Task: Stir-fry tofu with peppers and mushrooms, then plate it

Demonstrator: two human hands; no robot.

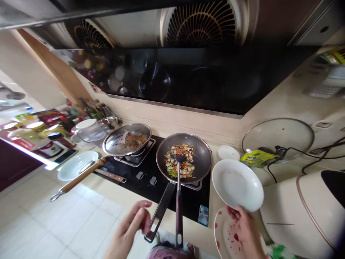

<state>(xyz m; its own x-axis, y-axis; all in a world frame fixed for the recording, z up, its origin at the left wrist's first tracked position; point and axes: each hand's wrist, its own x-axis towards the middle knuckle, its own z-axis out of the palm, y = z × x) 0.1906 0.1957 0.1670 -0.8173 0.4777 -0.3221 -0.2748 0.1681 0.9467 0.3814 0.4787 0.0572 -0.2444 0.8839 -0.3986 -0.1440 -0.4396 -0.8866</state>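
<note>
My right hand [244, 225] holds a white plate [237, 183] by its near rim, tilted, to the right of the stove. Under that hand lies a plate with red marks [223, 233]. My left hand [133, 226] hovers left of the pan's black handle [161, 210], its fingers curled with a gap to the handle. A dark wok [201, 158] on the right burner holds sliced food with orange and green pieces [185, 171]. A spatula [179, 208] rests in it, its handle extending toward me.
On the left burner sits a lidded pan [128, 140] with a wooden handle [81, 178]. Jars [37, 138] and a pale dish [78, 165] stand left. A glass lid [283, 133], yellow pouch [257, 157] and white appliance [293, 208] are right. The range hood [172, 79] hangs above.
</note>
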